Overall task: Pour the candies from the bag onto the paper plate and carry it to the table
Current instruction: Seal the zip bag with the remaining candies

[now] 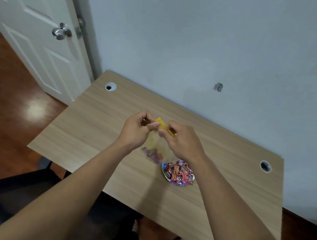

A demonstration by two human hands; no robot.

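Light wooden desk (93,130) against grey wall. Both hands, left hand (135,130) and right hand (183,142), are pinching the yellow-topped clear plastic bag (160,136) just above the candy-heaped paper plate (178,172); probably working the seal, bag blurred.

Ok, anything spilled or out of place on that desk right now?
No spill shows. The candies sit heaped on the paper plate. Left hand and right hand pinch the yellow top of the bag, which hangs blurred with a few candies left inside.
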